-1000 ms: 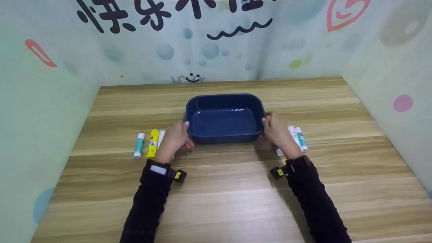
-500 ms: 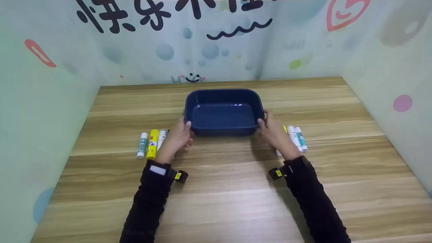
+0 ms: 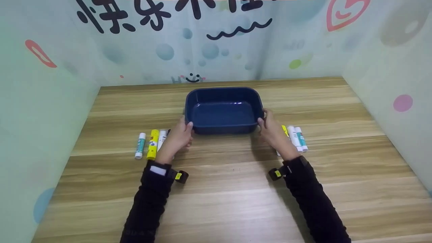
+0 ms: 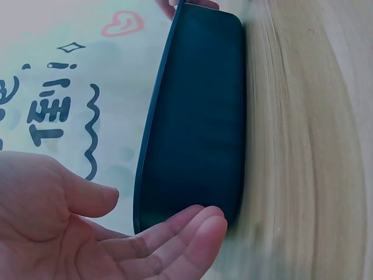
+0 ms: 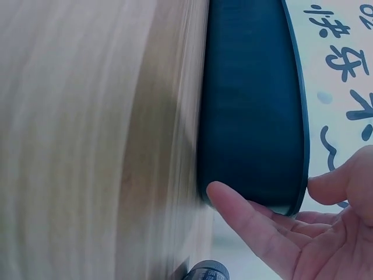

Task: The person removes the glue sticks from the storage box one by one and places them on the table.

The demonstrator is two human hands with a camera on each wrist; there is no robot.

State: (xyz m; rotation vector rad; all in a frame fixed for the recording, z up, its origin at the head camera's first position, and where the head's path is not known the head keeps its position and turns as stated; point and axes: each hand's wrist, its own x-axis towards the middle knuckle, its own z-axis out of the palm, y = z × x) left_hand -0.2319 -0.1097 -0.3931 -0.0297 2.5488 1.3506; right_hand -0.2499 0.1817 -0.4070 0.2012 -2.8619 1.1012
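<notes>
A dark blue rectangular baking dish with rounded corners sits toward the back of the wooden table, its inside showing nothing in it. My left hand holds its left end, thumb by the front corner of the rim and fingers along the outer wall. At the opposite end, my right hand grips the dish, with the thumb at the rim and the fingers against the wall low down. The front wall fills much of both wrist views, its lower edge close over the tabletop.
Left of the left hand lie a teal-and-white glue stick, a yellow glue stick and a white one, partly hidden. More glue sticks lie behind the right wrist. A printed backdrop stands behind the table.
Both hands have moved the dish a little away from the body, toward the backdrop, mostly in the first half second. The leftmost glue stick has rolled slightly right, then back.
</notes>
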